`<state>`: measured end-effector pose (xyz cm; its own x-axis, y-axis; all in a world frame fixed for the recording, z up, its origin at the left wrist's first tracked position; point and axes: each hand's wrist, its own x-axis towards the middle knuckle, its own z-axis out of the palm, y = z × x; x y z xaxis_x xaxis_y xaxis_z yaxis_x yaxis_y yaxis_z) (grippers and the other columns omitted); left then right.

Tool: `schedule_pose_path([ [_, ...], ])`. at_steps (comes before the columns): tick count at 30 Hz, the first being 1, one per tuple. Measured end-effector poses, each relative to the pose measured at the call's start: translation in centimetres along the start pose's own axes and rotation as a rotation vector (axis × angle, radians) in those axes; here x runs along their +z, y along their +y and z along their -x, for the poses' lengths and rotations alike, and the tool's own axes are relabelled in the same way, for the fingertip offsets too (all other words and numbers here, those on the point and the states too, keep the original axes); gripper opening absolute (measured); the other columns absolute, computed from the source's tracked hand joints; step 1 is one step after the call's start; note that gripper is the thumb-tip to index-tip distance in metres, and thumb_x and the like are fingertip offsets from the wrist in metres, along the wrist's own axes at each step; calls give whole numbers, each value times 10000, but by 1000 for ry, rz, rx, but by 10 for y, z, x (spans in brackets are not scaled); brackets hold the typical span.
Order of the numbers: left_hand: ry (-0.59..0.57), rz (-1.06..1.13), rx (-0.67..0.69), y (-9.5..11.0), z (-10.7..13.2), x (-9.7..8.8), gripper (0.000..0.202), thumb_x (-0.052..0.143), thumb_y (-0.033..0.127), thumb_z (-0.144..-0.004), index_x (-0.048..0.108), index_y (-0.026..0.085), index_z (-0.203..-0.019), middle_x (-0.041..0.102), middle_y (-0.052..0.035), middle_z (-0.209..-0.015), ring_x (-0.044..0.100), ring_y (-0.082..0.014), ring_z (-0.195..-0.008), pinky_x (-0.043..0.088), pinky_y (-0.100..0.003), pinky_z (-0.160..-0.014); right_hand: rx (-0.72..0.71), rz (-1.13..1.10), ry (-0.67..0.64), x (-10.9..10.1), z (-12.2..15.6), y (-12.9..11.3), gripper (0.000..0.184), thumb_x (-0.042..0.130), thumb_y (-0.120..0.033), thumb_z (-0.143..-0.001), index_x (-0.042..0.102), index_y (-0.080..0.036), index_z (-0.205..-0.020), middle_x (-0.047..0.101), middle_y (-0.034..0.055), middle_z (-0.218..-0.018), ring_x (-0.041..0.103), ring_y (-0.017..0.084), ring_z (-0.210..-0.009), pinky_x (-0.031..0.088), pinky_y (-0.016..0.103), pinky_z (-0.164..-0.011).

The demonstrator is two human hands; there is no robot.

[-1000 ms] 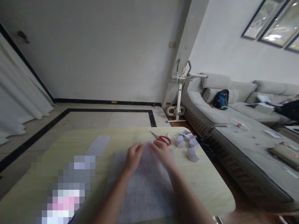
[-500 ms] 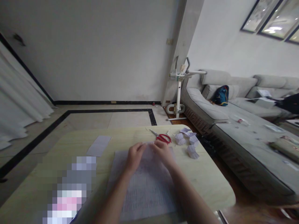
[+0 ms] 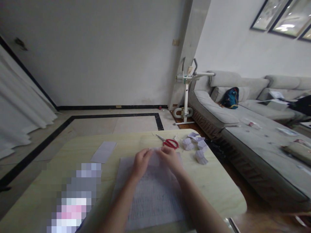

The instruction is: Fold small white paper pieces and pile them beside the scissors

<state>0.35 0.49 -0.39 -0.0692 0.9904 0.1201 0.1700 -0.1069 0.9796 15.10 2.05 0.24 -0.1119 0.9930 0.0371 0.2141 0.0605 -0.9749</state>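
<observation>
A small white piece of paper [image 3: 155, 158] is pinched between both hands over the middle of a pale yellow table [image 3: 213, 184]. My left hand [image 3: 141, 163] grips its left side, my right hand [image 3: 170, 158] its right side, fingers closed on it. Beneath my forearms lies a large printed white sheet [image 3: 153, 197]. Red-handled scissors [image 3: 168, 142] rest just beyond my right hand. Several folded white paper pieces [image 3: 196, 147] sit to the right of the scissors.
A white paper strip [image 3: 104, 151] lies at the table's left. A blurred-out object [image 3: 73, 197] stands at the near left. A grey sofa [image 3: 255, 129] with a blue bag [image 3: 230, 97] fills the right; a white exercise bike [image 3: 186, 94] stands by the pillar.
Both hands stay on the small paper with only slight finger shifts. The view has drifted a little.
</observation>
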Motion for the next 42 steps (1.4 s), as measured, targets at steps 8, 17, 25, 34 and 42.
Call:
schedule_pose_path([
  [8,8,14,13,1,0,0,335,526,442,-790,606,139,-672,576,-5,-650,509,-157,-649,388,-228,-604,-6,1,3,0,0,-1,329,592,-443,-741,509,-168,-582,439,-27,-533,417,103,-503,298,216,-449],
  [17,13,40,21,1,0,0,304,532,413,-787,629,136,-707,595,-2,-652,515,-147,-633,395,-222,-584,-20,-39,39,-1,1,-8,290,592,-405,-748,575,-158,-597,515,-4,-557,460,121,-525,330,241,-502],
  [25,22,55,-3,4,1,-1,298,558,406,-773,657,125,-755,647,-26,-715,556,-163,-677,428,-234,-625,-52,-51,49,-1,3,-9,270,596,-394,-747,593,-164,-607,530,-2,-567,476,128,-535,360,250,-519],
  [34,15,87,-42,3,0,-1,288,586,406,-748,663,129,-748,649,-17,-699,571,-160,-661,434,-230,-603,-50,-73,61,-1,4,-10,261,575,-370,-760,581,-176,-585,504,-7,-549,480,136,-536,365,257,-519],
  [42,-1,104,-81,5,1,-1,294,602,413,-730,661,125,-732,639,-15,-674,559,-151,-624,421,-222,-558,-78,-62,52,-2,5,-12,252,556,-342,-775,564,-179,-582,509,-4,-556,485,136,-552,367,255,-532],
])
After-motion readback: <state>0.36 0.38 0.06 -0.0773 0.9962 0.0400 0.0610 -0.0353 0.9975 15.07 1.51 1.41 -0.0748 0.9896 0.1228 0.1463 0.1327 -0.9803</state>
